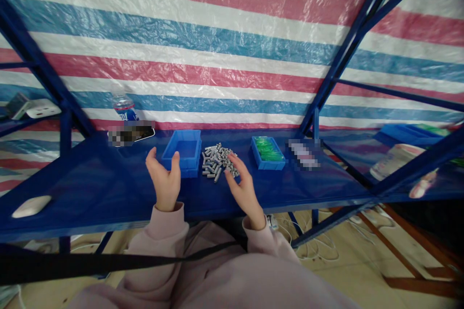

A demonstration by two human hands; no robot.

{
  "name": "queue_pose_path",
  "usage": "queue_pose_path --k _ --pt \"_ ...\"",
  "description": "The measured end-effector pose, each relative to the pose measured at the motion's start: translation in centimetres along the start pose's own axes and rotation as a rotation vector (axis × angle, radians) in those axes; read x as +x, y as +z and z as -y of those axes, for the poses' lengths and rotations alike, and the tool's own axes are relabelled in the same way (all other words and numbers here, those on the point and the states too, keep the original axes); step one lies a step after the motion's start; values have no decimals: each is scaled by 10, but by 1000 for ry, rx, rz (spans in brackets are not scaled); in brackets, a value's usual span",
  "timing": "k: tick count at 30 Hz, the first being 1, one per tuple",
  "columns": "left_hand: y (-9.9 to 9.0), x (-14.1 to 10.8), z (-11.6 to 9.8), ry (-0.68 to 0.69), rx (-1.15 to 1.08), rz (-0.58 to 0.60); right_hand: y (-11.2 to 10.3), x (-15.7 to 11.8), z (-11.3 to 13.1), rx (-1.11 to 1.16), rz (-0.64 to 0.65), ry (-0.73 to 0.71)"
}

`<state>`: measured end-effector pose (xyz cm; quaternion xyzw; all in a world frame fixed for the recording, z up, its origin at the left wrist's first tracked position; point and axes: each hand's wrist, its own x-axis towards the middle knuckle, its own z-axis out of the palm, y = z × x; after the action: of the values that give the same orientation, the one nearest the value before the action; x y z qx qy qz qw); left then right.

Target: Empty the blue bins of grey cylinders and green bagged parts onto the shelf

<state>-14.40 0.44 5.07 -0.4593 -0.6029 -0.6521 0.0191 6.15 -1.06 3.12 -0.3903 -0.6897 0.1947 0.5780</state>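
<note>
A loose heap of small grey metal cylinders [218,160] lies on the dark blue metal bench [90,178], between an empty blue plastic bin [182,151] on its left and a smaller blue plastic tray filled with green parts [267,152] on its right. The person's right hand [243,187] reaches into the heap's near right edge, palm turned inward, fingers [232,163] curled loosely over the cylinders; whether any piece is held in that grip cannot be told. The left hand [165,179] is raised upright just before the empty bin, palm facing right, thumb and fingers spread, its grip released and holding nothing. Both wrists emerge from pale pink sleeves [166,224]. Farther back on the left stands a clear plastic water bottle with a blue label [124,107], beside a blurred dark flat object [131,133]. A white oval computer mouse [31,205] rests near the bench's left front edge. Behind everything hangs a red, white and blue striped plastic tarpaulin [217,38], crossed by blue steel frame bars [348,43].
</note>
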Motion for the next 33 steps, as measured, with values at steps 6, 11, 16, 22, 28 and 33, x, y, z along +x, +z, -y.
queue_pose_path --k 6,11,16,22,28,33 --pt "2 -24 -41 253 -26 -64 -71 1 -33 -548 -525 178" --pt "27 -67 -71 354 -50 280 -94 -5 -55 -673 -482 434" --pt "54 -111 -76 565 148 764 -89 -4 -53 -765 -332 563" --pt "65 -133 -62 639 314 992 -87 3 -52 -800 -337 608" --pt "67 -132 -58 604 354 991 -85 8 -57 -757 -320 599" --pt "69 -130 -57 587 364 978 -81 9 -60 -777 -284 531"
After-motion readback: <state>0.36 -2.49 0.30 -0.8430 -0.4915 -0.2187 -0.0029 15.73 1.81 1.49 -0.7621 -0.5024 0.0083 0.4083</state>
